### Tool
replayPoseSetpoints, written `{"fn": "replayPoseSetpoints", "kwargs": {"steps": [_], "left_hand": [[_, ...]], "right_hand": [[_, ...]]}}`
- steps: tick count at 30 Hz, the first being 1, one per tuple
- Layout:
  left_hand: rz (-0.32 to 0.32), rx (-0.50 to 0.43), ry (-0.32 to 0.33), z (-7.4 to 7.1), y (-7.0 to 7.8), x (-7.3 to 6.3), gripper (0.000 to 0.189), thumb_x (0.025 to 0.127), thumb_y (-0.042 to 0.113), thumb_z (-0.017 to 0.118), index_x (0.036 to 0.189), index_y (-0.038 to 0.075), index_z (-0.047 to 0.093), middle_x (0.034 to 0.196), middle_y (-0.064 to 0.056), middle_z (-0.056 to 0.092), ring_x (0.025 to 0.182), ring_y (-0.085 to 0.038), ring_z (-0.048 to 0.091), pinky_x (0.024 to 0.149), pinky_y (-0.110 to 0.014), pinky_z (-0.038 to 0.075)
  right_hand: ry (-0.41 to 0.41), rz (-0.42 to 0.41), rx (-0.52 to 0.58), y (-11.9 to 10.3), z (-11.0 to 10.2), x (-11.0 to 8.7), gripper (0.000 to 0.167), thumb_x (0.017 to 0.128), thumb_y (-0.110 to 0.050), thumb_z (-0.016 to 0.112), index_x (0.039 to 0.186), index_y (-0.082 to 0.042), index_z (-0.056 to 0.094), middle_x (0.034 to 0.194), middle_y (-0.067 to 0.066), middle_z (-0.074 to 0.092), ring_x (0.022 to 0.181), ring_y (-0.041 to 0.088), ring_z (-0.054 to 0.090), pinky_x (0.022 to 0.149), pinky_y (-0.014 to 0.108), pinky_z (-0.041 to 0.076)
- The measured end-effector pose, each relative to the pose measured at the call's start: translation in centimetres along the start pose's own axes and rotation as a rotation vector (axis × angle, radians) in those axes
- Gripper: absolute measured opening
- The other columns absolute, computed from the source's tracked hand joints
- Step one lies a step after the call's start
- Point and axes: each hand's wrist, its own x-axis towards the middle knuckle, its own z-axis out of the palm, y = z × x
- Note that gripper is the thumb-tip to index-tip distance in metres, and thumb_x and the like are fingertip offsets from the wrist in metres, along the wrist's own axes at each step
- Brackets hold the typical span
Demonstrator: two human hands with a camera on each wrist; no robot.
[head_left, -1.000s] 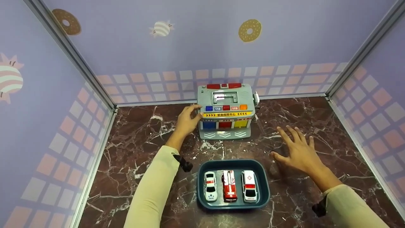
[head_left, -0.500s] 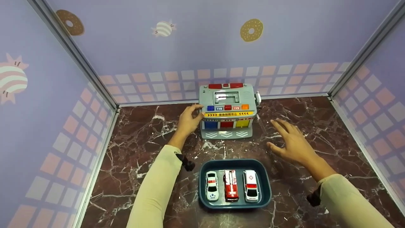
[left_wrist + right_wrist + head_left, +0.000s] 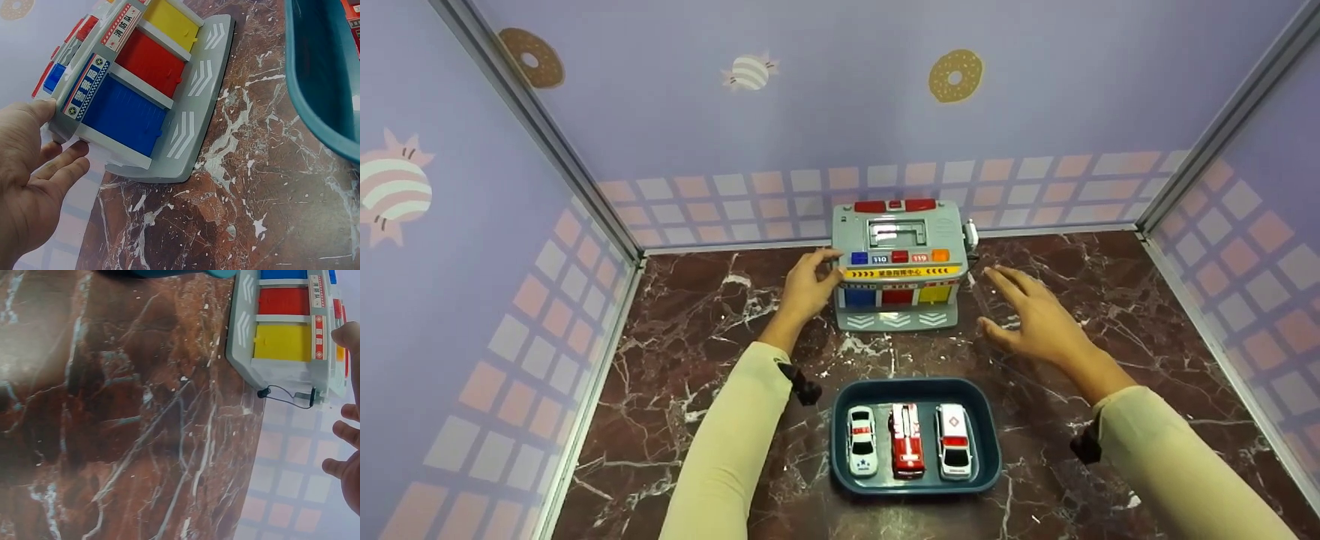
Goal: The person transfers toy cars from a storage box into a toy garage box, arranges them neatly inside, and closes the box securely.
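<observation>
A grey toy garage (image 3: 896, 274) with blue, red and yellow doors stands against the back wall. My left hand (image 3: 808, 289) grips its left roof corner; in the left wrist view the thumb (image 3: 44, 110) lies on the corner and the fingers are bent along the side. To the garage's right, my right hand (image 3: 1039, 319) hovers with fingers spread, holding nothing, its fingertips close to the garage's right side. In the right wrist view that hand shows partly at the right edge, beside a black cord (image 3: 287, 398) on the garage.
A dark blue tray (image 3: 840, 480) in front of the garage holds a white police car (image 3: 862, 442), a red fire truck (image 3: 907, 442) and a white ambulance (image 3: 955, 442). Patterned panels (image 3: 855, 112) enclose the marbled tabletop (image 3: 697, 390) at the back and sides.
My right hand has moved left and forward, nearer the garage. The left hand stays at the garage's left corner. The whole head view has shifted slightly.
</observation>
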Motion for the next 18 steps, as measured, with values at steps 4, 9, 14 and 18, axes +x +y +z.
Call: {"fn": "replayPoseSetpoints", "kwargs": {"steps": [4, 9, 14, 18], "left_hand": [[-0.007, -0.003, -0.002, -0.1, -0.2, 0.0, 0.034, 0.107, 0.021, 0.074, 0.141, 0.016, 0.074, 0.139, -0.02, 0.069, 0.111, -0.032, 0.071, 0.101, -0.048, 0.06], [-0.008, -0.014, -0.008, -0.3, -0.1, -0.2, 0.034, 0.108, 0.021, 0.074, 0.142, 0.014, 0.073, 0.139, -0.02, 0.068, 0.114, -0.032, 0.07, 0.103, -0.048, 0.059], [0.002, -0.019, -0.008, -0.2, 0.0, -0.2, 0.034, 0.108, 0.021, 0.073, 0.142, 0.012, 0.072, 0.138, -0.022, 0.068, 0.114, -0.032, 0.069, 0.104, -0.048, 0.058], [0.004, -0.018, -0.009, 0.0, 0.0, -0.1, 0.034, 0.109, 0.021, 0.073, 0.142, 0.012, 0.072, 0.139, -0.021, 0.068, 0.117, -0.032, 0.07, 0.105, -0.047, 0.058]], "right_hand": [[-0.008, 0.009, -0.019, -0.5, -0.1, 1.0, 0.089, 0.101, -0.042, 0.078, 0.174, -0.015, 0.036, 0.171, 0.024, 0.044, 0.153, 0.055, 0.045, 0.128, 0.072, 0.033], [-0.016, 0.017, -0.036, -1.0, -0.3, 2.3, 0.086, 0.102, -0.044, 0.077, 0.173, -0.014, 0.038, 0.168, 0.024, 0.047, 0.151, 0.054, 0.048, 0.129, 0.071, 0.032], [-0.048, 0.033, -0.011, -1.2, -0.1, 3.2, 0.084, 0.104, -0.045, 0.076, 0.173, -0.018, 0.038, 0.17, 0.021, 0.046, 0.153, 0.053, 0.046, 0.128, 0.072, 0.033], [-0.055, 0.032, 0.009, -1.3, 0.3, 3.8, 0.082, 0.104, -0.045, 0.076, 0.172, -0.017, 0.041, 0.17, 0.02, 0.047, 0.154, 0.053, 0.046, 0.127, 0.074, 0.034]]}}
